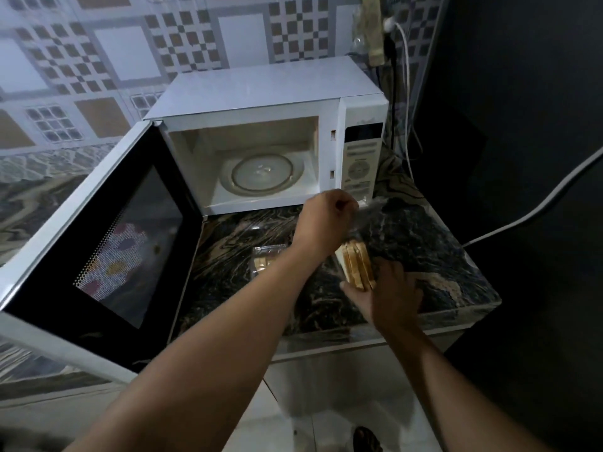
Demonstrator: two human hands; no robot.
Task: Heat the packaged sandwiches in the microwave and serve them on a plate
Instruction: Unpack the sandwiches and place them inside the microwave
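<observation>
A white microwave [360, 112] stands on the dark marbled counter [434, 256] with its door [107, 243] swung wide to the left. Inside, the glass turntable [262, 174] is bare. In front of it, my right hand [390, 293] grips the lower end of a sandwich [357, 261] in a clear plastic bag. My left hand [326, 223] is curled and pinches the top of that clear bag near the microwave's lower right corner. A second packaged sandwich [266, 259] lies on the counter, partly hidden by my left forearm.
A patterned tiled wall runs behind the microwave. Cables [404, 93] hang from a socket at the back right, and a grey cable [538, 207] crosses the dark wall on the right. The counter's front edge [375, 337] drops to a pale floor.
</observation>
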